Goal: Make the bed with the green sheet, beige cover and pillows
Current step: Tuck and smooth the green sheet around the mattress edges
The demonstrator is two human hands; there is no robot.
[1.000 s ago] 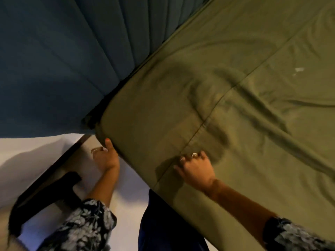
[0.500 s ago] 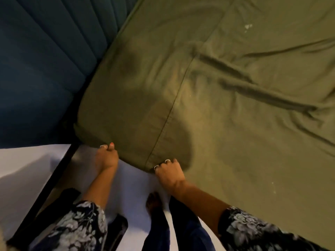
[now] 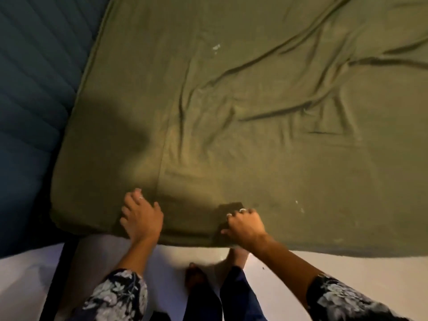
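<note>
- Left hand (image 3: 141, 216) flat-ish on the near edge of the olive-green fabric sheet (image 3: 231, 112), fingers loosely spread, pressing rather than grabbing.
- Right hand (image 3: 245, 224) curled at that same edge, knuckles up, looks to be pinching a fold of sheet; can't see the fingertips, so not 100% sure.
- Sheet spread over the mattress, snug along the teal ribbed padded headboard (image 3: 34, 89) on the left, near side hanging just past the mattress edge over the pale floor (image 3: 301, 262).
- Could go wrong: tugging hard with the right while the left only presses would probably drag the cloth sideways and pop the near-left corner loose.
- Also risky: big diagonal wrinkles across the right half. Tucking now likely locks them in, since slack has nowhere to go.
- Bare feet (image 3: 194, 278) right under the overhang, so stepping on hanging cloth could yank it back out.
- Direction stuff: stitched hem seam runs from near the left hand away toward the far side, roughly parallel to the headboard.
- Long axis most likely runs left-to-right, headboard end toward the unseen foot end; can't confirm, far end out of shot.
- No beige cover or pillows visible yet.
</note>
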